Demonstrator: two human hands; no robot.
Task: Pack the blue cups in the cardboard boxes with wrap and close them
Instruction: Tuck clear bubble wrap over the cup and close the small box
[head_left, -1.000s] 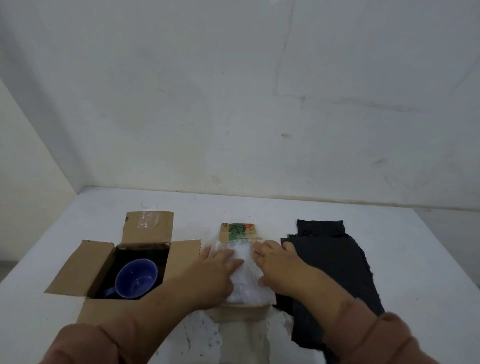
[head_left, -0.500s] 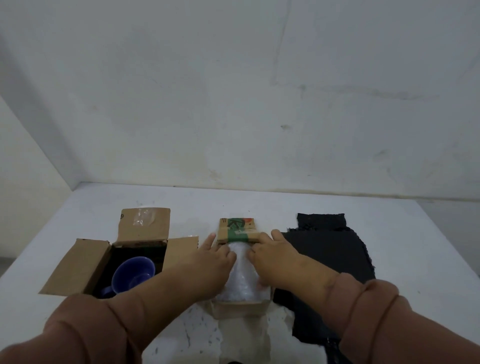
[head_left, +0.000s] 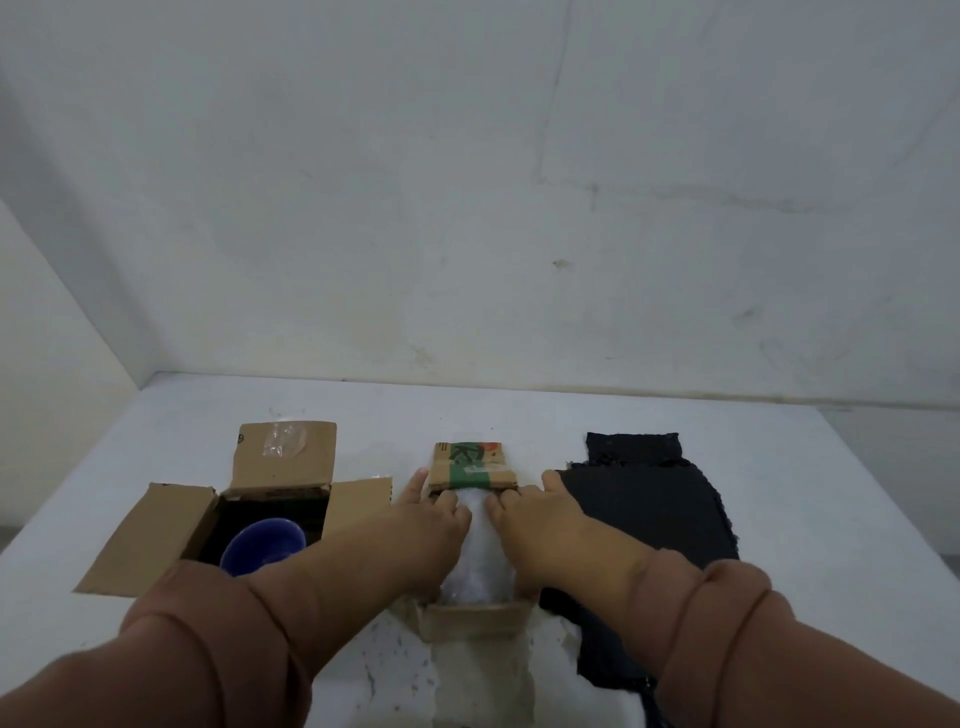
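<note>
Blue cup (head_left: 262, 543) upright in open left box (head_left: 283, 493); middle box (head_left: 470, 616) open, stuffed with white wrap (head_left: 480, 561).

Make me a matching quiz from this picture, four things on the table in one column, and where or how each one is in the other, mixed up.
Things:
1. blue cup
2. wrap
3. black cloth
4. left box

States:
A. lies flat on the table, far right
B. flaps spread open
C. sits unwrapped inside the left box
D. pressed down in the middle box by both hands

Pairs: 1-C, 2-D, 3-A, 4-B
</note>
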